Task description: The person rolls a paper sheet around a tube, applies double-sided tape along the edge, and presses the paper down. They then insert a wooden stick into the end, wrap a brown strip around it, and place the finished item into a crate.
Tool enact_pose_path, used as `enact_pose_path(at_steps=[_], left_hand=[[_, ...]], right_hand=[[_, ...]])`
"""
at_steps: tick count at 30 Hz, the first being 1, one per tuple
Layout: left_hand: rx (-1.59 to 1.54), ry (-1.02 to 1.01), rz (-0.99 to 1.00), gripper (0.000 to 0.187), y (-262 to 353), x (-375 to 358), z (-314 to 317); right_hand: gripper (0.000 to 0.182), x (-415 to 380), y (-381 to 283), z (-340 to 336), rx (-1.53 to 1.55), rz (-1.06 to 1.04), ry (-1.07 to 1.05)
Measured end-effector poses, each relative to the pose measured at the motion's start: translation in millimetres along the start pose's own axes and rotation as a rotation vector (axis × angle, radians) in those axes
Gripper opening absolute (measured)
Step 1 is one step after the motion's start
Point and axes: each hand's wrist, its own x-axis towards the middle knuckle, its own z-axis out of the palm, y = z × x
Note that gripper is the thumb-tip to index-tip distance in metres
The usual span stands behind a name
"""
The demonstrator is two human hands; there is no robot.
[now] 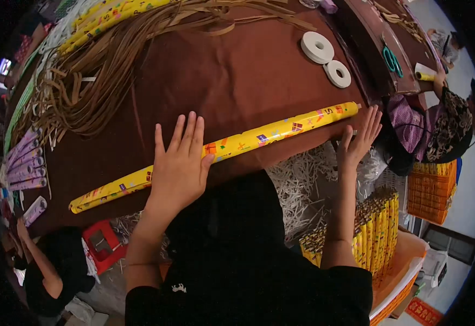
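A long yellow roll of printed gift wrap lies slantwise across the brown-covered table in front of me. My left hand rests flat over the roll left of its middle, fingers spread and pointing away from me. Beside the roll's right end is my right hand, held upright with its fingers straight and thumb apart, fingertips close to the tip. A short piece pokes out of that end of the roll. Neither hand is closed around anything.
Brown strips and more yellow rolls lie far left. Two white tape rolls and teal scissors are at the right. Below stands a basket of yellow rolls. Purple rolls lie left, near another person.
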Motion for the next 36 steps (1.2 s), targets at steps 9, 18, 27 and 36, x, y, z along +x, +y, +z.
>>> enact_pose_path(at_steps=[9,18,27,36], left_hand=[[-0.048,0.029,0.02,0.057,0,0,0],[-0.029,0.062,0.028,0.056,-1,-1,4],[-0.012,0.001,-0.014,0.055,3,1,1],[-0.006,0.005,-0.014,0.055,4,1,2]], right_hand=[[0.079,-41,-196,-13,0.469,-0.476,-0.447],[0.068,-49,-168,-17,0.269,-0.457,-0.315],[0.073,-38,-194,-17,0.545,-0.426,-0.36],[0.066,1,-1,-7,-0.155,-0.137,-0.171]])
